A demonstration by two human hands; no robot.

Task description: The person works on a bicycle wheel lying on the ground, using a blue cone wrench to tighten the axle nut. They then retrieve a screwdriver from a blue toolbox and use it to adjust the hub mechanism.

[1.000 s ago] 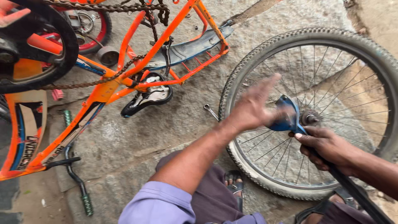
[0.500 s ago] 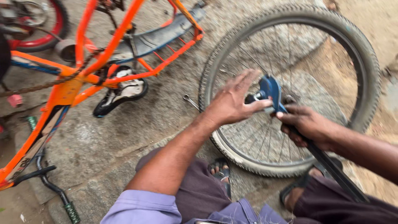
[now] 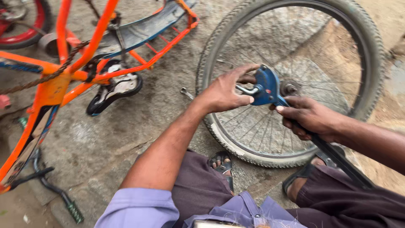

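Outdoor bicycle repair spot: overturned orange bicycle frame (image 3: pixel 63 80), loose wheel (image 3: pixel 337 33), rough stone ground (image 3: pixel 126 126).

An orange bike frame (image 3: pixel 63 71) lies overturned on the rough concrete ground (image 3: pixel 139 122), filling its upper left part. A black saddle (image 3: pixel 114 90) rests on the ground beneath the frame, and a chain (image 3: pixel 42 78) runs across the orange tubes. A dark mudguard (image 3: pixel 143 27) curves along the rear rack. A red-rimmed wheel (image 3: pixel 25 21) sits in the top left corner. A small spanner (image 3: pixel 186 93) lies beside the saddle. A handlebar grip (image 3: pixel 69 207) lies near the bottom left edge.
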